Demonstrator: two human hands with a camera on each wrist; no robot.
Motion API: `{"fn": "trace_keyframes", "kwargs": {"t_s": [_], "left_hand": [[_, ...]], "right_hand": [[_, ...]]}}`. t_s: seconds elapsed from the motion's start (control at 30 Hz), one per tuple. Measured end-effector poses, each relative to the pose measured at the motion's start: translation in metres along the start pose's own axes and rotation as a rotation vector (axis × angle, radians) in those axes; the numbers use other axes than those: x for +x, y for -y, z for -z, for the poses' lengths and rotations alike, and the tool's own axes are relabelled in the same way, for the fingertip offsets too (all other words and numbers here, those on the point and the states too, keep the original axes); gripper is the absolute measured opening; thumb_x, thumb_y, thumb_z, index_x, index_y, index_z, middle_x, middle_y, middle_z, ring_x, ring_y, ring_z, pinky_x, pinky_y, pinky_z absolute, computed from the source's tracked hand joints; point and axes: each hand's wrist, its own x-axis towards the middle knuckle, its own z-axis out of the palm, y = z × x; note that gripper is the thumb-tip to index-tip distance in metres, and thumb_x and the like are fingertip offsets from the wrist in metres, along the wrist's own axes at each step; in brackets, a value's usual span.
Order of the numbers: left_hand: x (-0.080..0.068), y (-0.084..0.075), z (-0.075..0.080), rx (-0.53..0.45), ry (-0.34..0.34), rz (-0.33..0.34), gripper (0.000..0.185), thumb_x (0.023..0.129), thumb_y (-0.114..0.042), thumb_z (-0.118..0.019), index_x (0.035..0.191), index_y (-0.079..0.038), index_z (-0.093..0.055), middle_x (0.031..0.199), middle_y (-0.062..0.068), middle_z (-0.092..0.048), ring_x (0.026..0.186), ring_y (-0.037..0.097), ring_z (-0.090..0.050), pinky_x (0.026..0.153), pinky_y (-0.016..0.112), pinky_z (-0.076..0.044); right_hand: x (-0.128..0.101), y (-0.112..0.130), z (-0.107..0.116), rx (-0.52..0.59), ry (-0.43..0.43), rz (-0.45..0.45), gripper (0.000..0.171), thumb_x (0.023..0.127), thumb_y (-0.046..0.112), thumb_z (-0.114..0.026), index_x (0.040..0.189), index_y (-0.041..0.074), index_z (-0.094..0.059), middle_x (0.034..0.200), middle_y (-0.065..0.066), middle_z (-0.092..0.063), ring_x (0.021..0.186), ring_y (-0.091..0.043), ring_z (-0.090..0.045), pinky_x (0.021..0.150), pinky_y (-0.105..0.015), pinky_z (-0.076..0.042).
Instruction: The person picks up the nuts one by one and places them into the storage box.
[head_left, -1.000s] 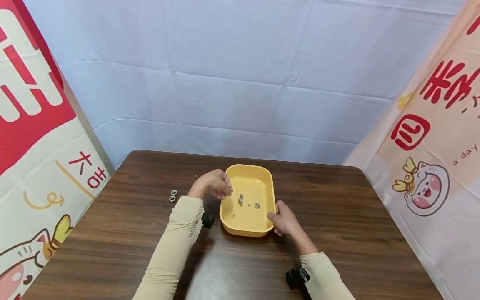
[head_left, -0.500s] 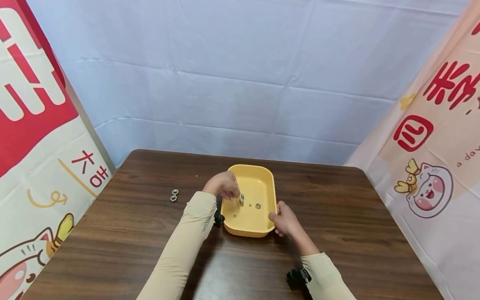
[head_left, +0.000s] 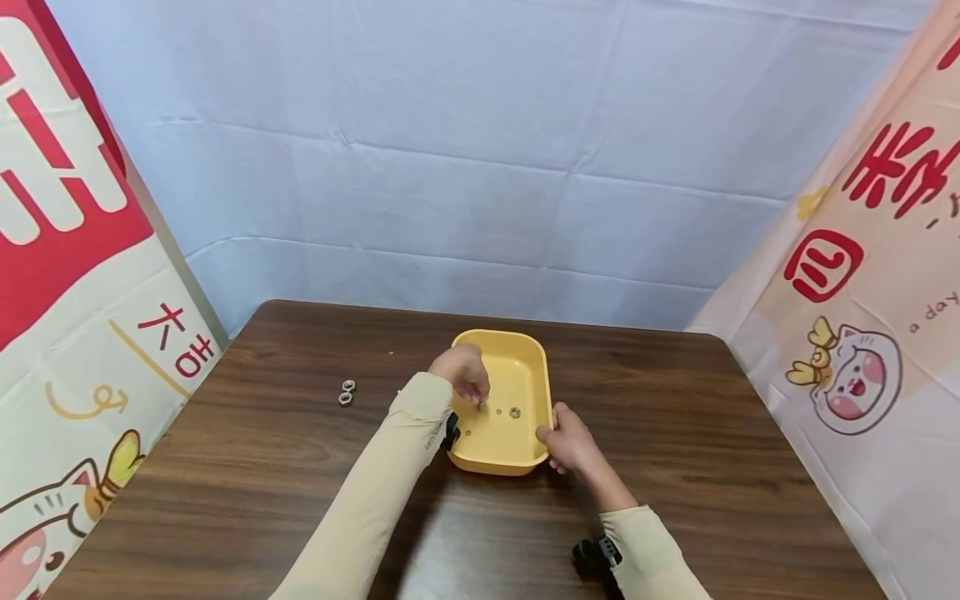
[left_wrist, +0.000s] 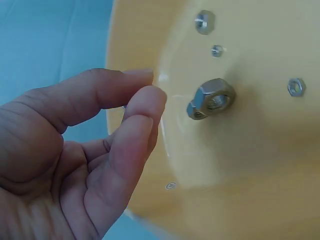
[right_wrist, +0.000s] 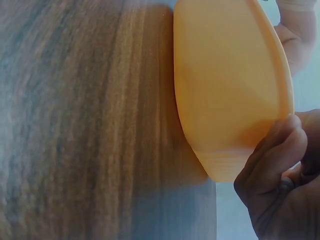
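Over silver hexagonal metal nuts (head_left: 515,412) in a yellow, rounded rectangular tray (head_left: 513,454), the left hand's (head_left: 463,369) fingers bunch, any hold unclear; the right hand (head_left: 572,438) grips the rim

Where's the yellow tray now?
In the head view, the yellow tray sits centrally on the table, toward the far edge, right of two nuts, its right rim held by the right grip.

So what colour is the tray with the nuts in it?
The tray is yellow; it shows best in the head view.
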Motion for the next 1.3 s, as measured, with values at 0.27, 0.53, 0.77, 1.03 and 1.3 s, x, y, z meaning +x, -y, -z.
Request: {"fn": "trace_keyframes", "kwargs": {"t_s": [0.27,0.53,0.77,1.03,1.3], "left_hand": [[0.008,-0.004,-0.004,0.071,0.016,0.037,0.036,0.080,0.003,-0.068,0.113,0.012,-0.055,0.065,0.014,-0.065,0.046,0.014,-0.057,0.053,0.024,-0.050],[0.013,-0.009,-0.005,0.162,-0.006,0.034,0.027,0.078,0.001,-0.072,0.101,0.009,-0.061,0.059,0.011,-0.063,0.044,0.013,-0.057,0.056,0.026,-0.052],[0.012,-0.010,-0.005,0.181,0.005,0.016,0.013,0.080,-0.002,-0.070,0.088,0.006,-0.063,0.066,0.014,-0.066,0.053,0.019,-0.063,0.060,0.029,-0.054],[0.003,-0.012,-0.002,0.317,0.075,-0.202,0.005,0.088,-0.010,-0.063,0.084,-0.007,-0.065,0.083,0.013,-0.067,0.065,0.023,-0.061,0.052,0.027,-0.046],[-0.008,-0.013,-0.004,0.628,0.027,-0.306,0.021,0.085,-0.018,-0.067,0.105,-0.012,-0.065,0.096,-0.003,-0.055,0.072,0.010,-0.048,0.064,0.025,-0.040]], "right_hand": [[0.001,0.001,0.000,0.003,0.009,0.003,0.011,0.080,0.002,-0.050,0.081,0.005,-0.039,0.058,-0.010,-0.048,0.037,-0.015,-0.044,0.032,-0.026,-0.036],[0.001,0.002,0.000,-0.001,-0.002,0.004,0.011,0.078,0.003,-0.050,0.081,0.005,-0.039,0.058,-0.010,-0.048,0.036,-0.016,-0.043,0.032,-0.025,-0.035],[0.001,0.001,0.000,-0.014,-0.001,0.006,0.011,0.079,0.002,-0.050,0.080,0.005,-0.040,0.057,-0.010,-0.048,0.037,-0.016,-0.044,0.032,-0.026,-0.036],[0.003,0.000,-0.001,-0.003,0.001,-0.009,0.011,0.080,0.003,-0.050,0.081,0.005,-0.039,0.058,-0.011,-0.049,0.036,-0.016,-0.043,0.032,-0.026,-0.036],[0.002,-0.001,0.000,0.007,0.008,-0.007,0.011,0.080,0.003,-0.050,0.080,0.005,-0.039,0.057,-0.011,-0.049,0.036,-0.016,-0.043,0.032,-0.026,-0.035]]}}
